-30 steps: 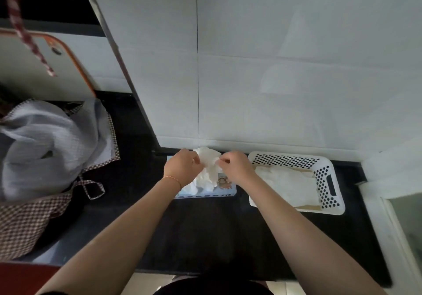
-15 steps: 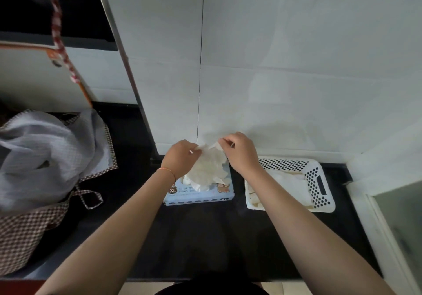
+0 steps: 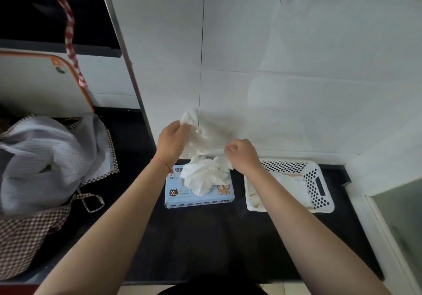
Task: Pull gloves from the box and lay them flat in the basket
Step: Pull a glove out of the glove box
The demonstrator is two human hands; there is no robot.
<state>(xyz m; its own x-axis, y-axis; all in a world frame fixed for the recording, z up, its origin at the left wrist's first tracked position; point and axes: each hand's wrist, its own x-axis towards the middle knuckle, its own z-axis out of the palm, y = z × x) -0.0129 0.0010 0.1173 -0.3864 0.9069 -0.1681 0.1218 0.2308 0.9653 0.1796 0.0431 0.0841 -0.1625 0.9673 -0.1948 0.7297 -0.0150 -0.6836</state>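
Fingers of left hand and right hand pinching one glove, stretched above box, now raised higher than before; risk: bunched gloves dragging out with it; basket beside, gloves inside, on bench.
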